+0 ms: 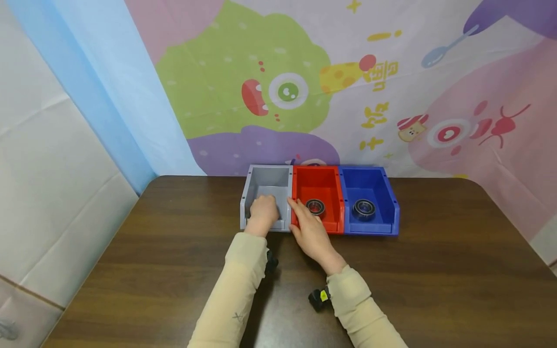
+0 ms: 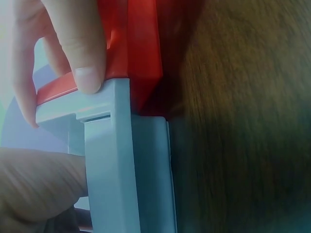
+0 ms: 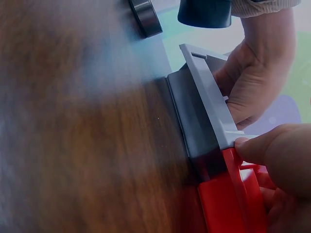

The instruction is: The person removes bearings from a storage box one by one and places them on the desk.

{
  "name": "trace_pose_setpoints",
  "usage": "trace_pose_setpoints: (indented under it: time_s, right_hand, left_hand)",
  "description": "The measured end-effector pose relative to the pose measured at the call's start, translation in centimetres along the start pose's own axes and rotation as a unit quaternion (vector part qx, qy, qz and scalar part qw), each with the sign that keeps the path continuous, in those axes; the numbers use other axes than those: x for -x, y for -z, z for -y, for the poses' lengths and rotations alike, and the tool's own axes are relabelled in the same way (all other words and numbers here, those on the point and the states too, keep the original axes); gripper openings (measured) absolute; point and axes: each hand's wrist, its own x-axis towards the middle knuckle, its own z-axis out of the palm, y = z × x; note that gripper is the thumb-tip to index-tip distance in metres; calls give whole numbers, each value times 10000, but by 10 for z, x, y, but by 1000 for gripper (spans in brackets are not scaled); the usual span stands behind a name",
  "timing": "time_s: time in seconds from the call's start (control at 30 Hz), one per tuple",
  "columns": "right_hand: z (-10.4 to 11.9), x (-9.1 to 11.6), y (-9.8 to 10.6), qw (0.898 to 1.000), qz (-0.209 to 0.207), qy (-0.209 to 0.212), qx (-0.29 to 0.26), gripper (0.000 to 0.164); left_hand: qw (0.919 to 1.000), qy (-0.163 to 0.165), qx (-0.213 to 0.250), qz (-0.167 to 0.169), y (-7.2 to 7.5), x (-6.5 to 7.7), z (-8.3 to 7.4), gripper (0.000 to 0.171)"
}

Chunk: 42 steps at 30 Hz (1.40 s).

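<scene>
My left hand (image 1: 263, 209) reaches down into the grey bin (image 1: 285, 181), its fingertips hidden behind the hand and the bin's front lip. I cannot tell whether it holds something. The right hand (image 1: 312, 237) grips the adjoining walls of the grey bin and the red bin (image 1: 319, 176). In the right wrist view its thumb (image 3: 252, 149) lies at the front corner where the two bins meet, with other fingers over the red side. A ball bearing (image 1: 315, 201) lies in the red bin beside these fingers. Another ball bearing (image 1: 363, 209) lies in the blue bin (image 1: 363, 176).
The three bins stand side by side at the back of the brown wooden table (image 1: 444, 261), close to a cartoon-printed cloth (image 1: 357, 29). A dark wrist camera (image 1: 319, 298) sits at the right sleeve, and another (image 1: 271, 262) at the left sleeve.
</scene>
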Motion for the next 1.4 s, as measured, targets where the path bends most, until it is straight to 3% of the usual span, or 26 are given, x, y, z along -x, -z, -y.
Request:
trace_pose_setpoints:
  time_s: [0.67, 1.0, 1.4]
  right_hand:
    - [1, 1, 1, 10000, -25, 13, 62, 67]
    - [1, 0, 1, 9999, -60, 50, 76, 66]
    - [1, 1, 1, 10000, 20, -24, 66, 67]
  left_hand:
    - [10000, -9, 8, 23, -1, 3, -2, 23]
    - [9992, -43, 81, -377, -7, 5, 0, 22]
    - [9971, 136, 344, -662, -11, 8, -2, 37]
